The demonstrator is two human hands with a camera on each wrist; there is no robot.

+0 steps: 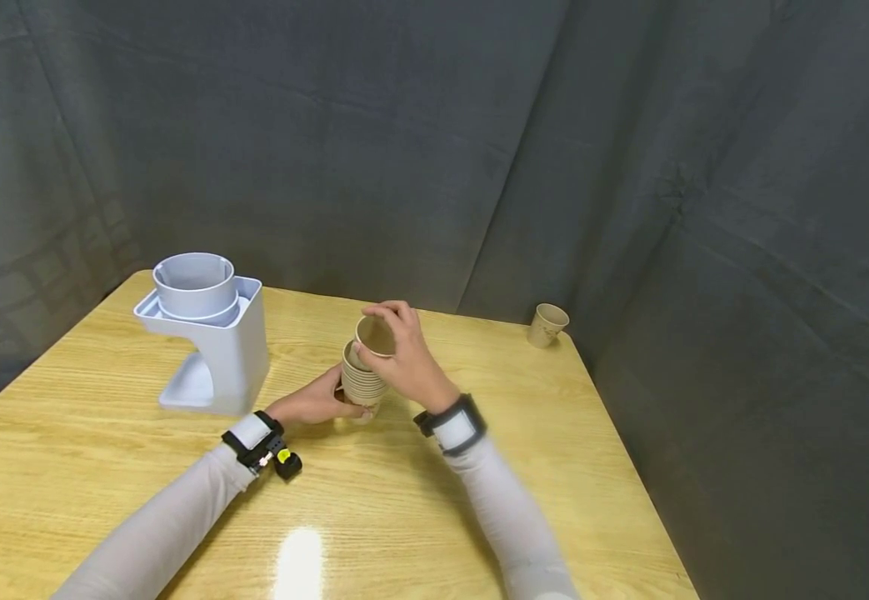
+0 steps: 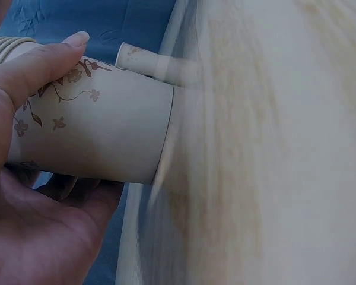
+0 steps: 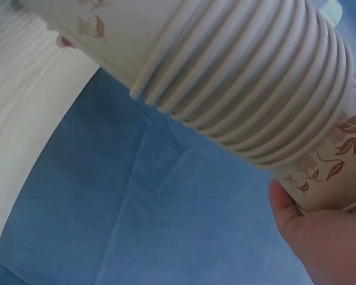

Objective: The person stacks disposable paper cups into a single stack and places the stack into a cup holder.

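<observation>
A stack of nested brown paper cups (image 1: 362, 382) tilts above the table, with my left hand (image 1: 317, 402) gripping its lower part. My right hand (image 1: 410, 358) pinches the top paper cup (image 1: 377, 335) by the rim, fingers on the far side and thumb on the near side. That cup sits partly raised from the others. In the left wrist view, my thumb lies along a flower-printed cup wall (image 2: 113, 119). Several rolled rims (image 3: 243, 89) line up in the right wrist view, where the left hand (image 3: 344, 246) holds the stack near its base.
A white stand (image 1: 242, 350) with a round grey-white container (image 1: 194, 287) on top is at the left of the wooden table (image 1: 359, 517). One lone paper cup (image 1: 546, 325) stands upright at the far right corner. Dark curtains (image 1: 329, 150) enclose the back and right.
</observation>
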